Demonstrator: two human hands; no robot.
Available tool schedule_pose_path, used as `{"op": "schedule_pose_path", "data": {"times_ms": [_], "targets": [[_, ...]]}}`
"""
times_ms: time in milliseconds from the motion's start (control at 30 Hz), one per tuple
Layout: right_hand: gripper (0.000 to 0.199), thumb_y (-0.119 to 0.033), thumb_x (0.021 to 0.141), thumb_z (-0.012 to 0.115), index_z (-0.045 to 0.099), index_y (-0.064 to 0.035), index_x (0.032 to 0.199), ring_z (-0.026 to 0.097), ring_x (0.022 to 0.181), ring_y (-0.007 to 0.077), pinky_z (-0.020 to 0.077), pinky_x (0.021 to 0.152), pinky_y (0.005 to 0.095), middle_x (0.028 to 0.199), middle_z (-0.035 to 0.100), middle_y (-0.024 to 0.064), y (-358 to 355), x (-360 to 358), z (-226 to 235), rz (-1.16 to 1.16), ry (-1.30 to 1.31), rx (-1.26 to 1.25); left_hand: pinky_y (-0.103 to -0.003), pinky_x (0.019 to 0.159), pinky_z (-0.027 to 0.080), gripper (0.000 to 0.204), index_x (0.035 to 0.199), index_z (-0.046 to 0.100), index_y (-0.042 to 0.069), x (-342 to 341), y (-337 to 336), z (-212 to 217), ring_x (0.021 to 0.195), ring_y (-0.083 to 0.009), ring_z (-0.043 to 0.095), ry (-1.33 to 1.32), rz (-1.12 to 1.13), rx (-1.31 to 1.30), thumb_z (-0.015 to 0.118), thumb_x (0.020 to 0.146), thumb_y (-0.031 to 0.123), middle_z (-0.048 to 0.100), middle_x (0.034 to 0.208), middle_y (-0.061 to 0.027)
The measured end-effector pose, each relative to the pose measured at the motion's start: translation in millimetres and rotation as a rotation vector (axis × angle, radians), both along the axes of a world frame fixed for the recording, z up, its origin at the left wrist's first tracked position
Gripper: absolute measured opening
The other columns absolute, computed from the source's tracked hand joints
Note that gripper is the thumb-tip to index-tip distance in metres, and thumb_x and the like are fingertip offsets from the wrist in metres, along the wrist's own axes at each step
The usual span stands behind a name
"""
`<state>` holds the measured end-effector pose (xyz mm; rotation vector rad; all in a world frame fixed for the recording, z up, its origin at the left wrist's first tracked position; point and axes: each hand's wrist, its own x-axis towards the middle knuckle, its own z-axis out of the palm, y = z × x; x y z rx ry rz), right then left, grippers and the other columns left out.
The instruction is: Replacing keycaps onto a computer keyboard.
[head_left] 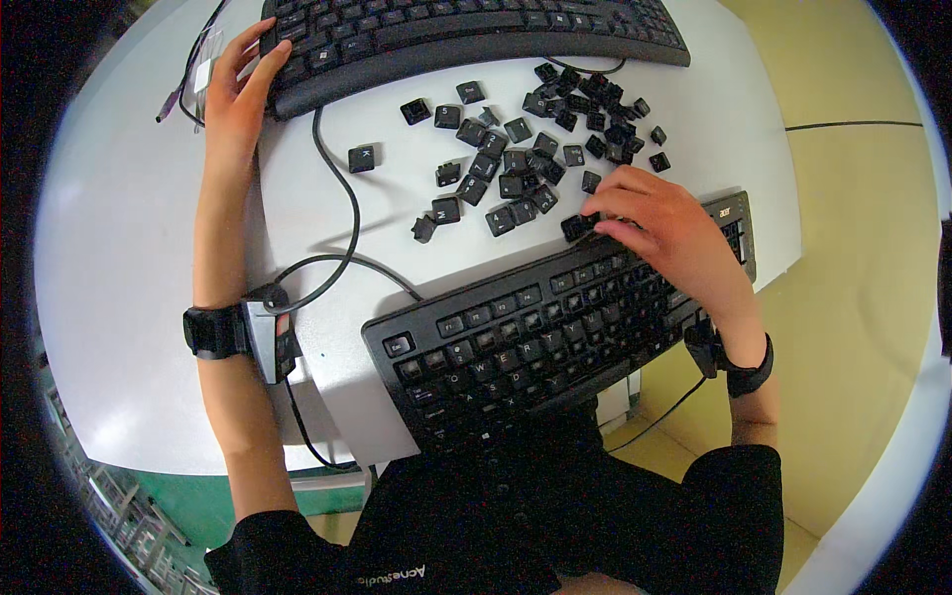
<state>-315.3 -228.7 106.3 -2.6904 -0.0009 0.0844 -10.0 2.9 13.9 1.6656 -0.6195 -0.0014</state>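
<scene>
My left hand [241, 91] grips the left end of a black keyboard [476, 48] at the far side of the white table, its thumb bent over the edge near the keys. Closer to me lies a second black keyboard [516, 372], tilted, with many bare key positions among the keys left on it. Just above its back edge, my right hand [666, 230] pinches a black keycap [575, 228] between fingers and thumb; the fingers partly cover it. Loose black keycaps [486, 166] lie scattered between the two keyboards, some upside down. One single keycap [363, 159] sits apart to the left.
A black cable [347, 198] loops across the white table [129, 297] near my left forearm. Another thin cable [188, 89] lies at the far left. Strapped devices sit on my left wrist [260, 332] and right wrist [736, 365]. Yellowish floor [853, 198] shows beyond the table's right edge.
</scene>
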Motion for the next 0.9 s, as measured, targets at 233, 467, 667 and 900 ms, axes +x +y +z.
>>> {"op": "schedule_pose_path", "data": {"times_ms": [233,467,667,900], "targets": [[0.020,-0.012,0.076,0.063,0.060,-0.0064,0.095,0.057,0.085,0.0296,0.0457,0.071,0.0365,0.090,0.057,0.0082,-2.1,4.6,2.6,0.042,0.038,-0.130,-0.027,0.087,0.042,0.039,0.119,0.057,0.011,-0.9,0.3,0.4,0.104,-0.0189,0.053,0.004,-0.030,-0.013,0.064,0.084,0.024,0.053,0.114,-0.0133],[0.019,-0.010,0.079,0.059,0.056,-0.0090,0.098,0.056,0.088,0.0305,0.0477,0.072,0.0393,0.094,0.052,0.0077,-6.5,5.1,-2.5,0.040,0.056,-0.074,-0.028,0.089,0.041,0.039,0.119,0.057,0.013,1.5,0.8,-3.5,0.108,-0.0213,0.052,0.016,-0.034,-0.016,0.065,0.083,0.026,0.052,0.117,-0.0147],[0.019,-0.008,0.080,0.059,0.056,-0.0095,0.098,0.056,0.088,0.0303,0.0476,0.074,0.0389,0.100,0.052,0.0069,-8.0,7.8,-5.3,0.005,0.056,-0.038,-0.029,0.091,0.041,0.038,0.118,0.058,0.013,2.1,0.8,-3.6,0.110,-0.0221,0.051,-0.003,-0.023,-0.008,0.065,0.083,0.027,0.052,0.117,-0.0153],[0.018,-0.013,0.081,0.059,0.056,-0.0084,0.098,0.056,0.087,0.0298,0.0464,0.074,0.0390,0.094,0.056,0.0080,-9.2,6.4,-8.4,-0.023,0.026,-0.046,-0.029,0.089,0.042,0.040,0.119,0.058,0.013,-2.4,-1.5,-1.0,0.109,-0.0211,0.052,-0.031,0.021,0.025,0.066,0.082,0.027,0.053,0.115,-0.0145]]}}
